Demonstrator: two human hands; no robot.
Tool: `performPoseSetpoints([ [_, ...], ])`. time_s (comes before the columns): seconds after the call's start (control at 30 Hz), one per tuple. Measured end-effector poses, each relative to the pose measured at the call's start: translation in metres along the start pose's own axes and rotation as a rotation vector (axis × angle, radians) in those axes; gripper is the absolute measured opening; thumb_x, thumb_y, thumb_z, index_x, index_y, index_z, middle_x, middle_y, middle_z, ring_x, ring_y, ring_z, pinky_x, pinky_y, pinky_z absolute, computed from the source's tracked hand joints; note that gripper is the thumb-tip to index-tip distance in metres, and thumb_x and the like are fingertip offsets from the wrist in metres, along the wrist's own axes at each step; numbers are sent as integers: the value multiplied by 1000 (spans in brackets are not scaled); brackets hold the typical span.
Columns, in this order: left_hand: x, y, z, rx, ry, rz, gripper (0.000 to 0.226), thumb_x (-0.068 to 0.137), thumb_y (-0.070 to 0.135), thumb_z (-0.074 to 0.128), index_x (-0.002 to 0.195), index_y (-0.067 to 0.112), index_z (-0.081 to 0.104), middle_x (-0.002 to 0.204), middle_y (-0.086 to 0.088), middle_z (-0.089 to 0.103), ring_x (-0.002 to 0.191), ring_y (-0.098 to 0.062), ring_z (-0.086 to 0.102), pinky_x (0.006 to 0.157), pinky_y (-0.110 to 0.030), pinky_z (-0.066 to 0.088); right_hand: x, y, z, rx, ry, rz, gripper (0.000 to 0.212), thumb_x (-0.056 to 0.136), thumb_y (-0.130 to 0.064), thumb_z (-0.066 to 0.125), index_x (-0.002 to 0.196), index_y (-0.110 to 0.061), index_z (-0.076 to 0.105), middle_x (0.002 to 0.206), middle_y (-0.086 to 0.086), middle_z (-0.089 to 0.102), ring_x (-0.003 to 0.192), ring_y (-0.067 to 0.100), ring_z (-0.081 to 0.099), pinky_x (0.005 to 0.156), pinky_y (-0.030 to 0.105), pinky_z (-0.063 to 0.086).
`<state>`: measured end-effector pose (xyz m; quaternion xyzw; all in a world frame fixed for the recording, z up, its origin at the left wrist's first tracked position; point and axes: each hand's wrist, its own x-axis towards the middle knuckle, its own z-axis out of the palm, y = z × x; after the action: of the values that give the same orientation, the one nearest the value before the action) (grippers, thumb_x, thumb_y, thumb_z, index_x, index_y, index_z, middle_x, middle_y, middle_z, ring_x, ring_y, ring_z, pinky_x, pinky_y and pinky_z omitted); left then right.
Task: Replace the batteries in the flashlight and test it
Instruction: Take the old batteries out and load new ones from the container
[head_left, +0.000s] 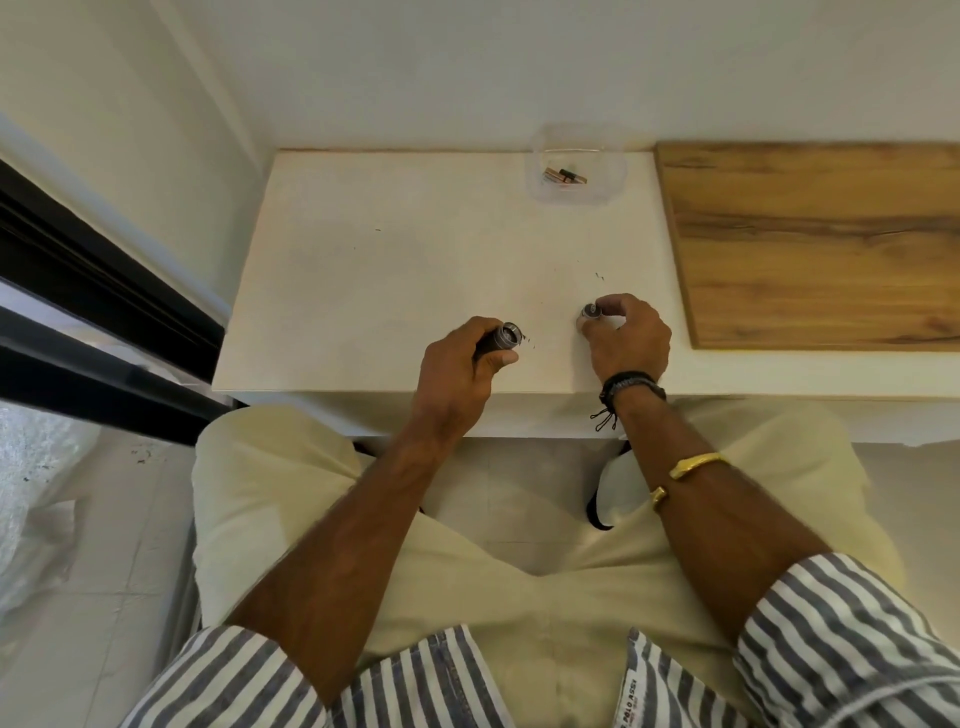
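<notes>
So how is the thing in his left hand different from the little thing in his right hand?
The flashlight body is the longer piece, wrapped in the whole left hand; the small cap is short and only pinched by the right hand's fingers. The body is held up, its open end toward the cap; the cap sits low near the white table. Both are dark, round, with silvery rims.

Person seated at the near edge of the table (395, 249). Left hand (457, 364) over the near edge, holding the flashlight body (501, 338); right hand (626, 332) to its right, on the tabletop, holding the cap (590, 312). Body and cap apart. Container (575, 166) at the far edge (batteries (565, 175) inside). Board (815, 244) right of everything, lying on the table
</notes>
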<state>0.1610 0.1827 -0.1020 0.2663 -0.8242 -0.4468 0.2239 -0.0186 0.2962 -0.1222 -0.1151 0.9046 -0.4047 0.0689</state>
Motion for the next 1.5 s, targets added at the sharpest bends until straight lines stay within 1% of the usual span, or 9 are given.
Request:
performPoseSetpoints([
  [0.13,-3,0,-1,40,-8,6,25,94,25,67,115,13,65,105,4,72,96,-15,65,85,-37,55,-1,0,2,-37,-1,5,24,85,-35,77,105,-23,73,110,-2,73,106,23,65,81,36,54],
  [0.23,-1,2,-3,84,-5,16,24,94,24,67,115,12,64,105,2,70,95,-19,63,84,-41,54,-2,-4,2,-44,-13,0,35,83,-37,80,113,-24,70,113,-1,68,101,18,62,77,33,50],
  [0.37,-5,18,-11,272,-23,99,19,94,26,63,112,18,63,103,2,66,95,-19,55,82,-40,49,-24,-18,-12,223,9,-20,35,86,-33,78,118,-22,67,99,0,68,86,17,64,76,30,52],
  [0.47,2,25,-10,508,-79,223,21,95,29,62,114,20,63,106,1,67,97,-23,56,82,-39,44,-39,-26,-15,490,-295,133,21,93,-29,72,111,-18,71,91,6,74,72,16,70,63,30,57],
  [0.57,15,30,-13,728,-90,361,25,93,24,66,117,21,63,110,0,67,101,-24,56,87,-38,40,-49,-31,-17,787,-591,333,20,98,-22,67,112,-9,73,93,7,77,74,18,73,62,28,60],
  [0.83,40,36,-24,979,-206,625,19,88,12,65,107,14,69,107,-5,69,103,-28,57,91,-42,41,-45,-23,-16,1013,-751,510,21,101,-13,61,114,0,71,104,18,78,90,29,77,75,34,64],
  [1.17,44,31,-21,886,-161,516,22,88,16,70,110,18,68,102,-1,69,97,-25,59,90,-38,41,-41,-21,-23,1075,-641,546,19,91,-6,73,107,3,70,96,17,78,80,24,78,69,28,64],
  [1.33,47,22,-19,614,-60,206,20,90,16,68,109,21,64,96,2,71,87,-20,60,73,-34,46,-34,-17,-28,1125,-513,545,14,89,-4,74,102,0,71,96,14,79,78,24,77,68,28,64],
  [1.5,55,18,-18,238,66,19,17,88,14,70,103,20,64,90,10,71,81,-2,63,74,-23,52,-31,-15,-28,1179,-479,561,14,88,-3,75,101,0,71,105,18,77,85,27,77,72,31,64],
])
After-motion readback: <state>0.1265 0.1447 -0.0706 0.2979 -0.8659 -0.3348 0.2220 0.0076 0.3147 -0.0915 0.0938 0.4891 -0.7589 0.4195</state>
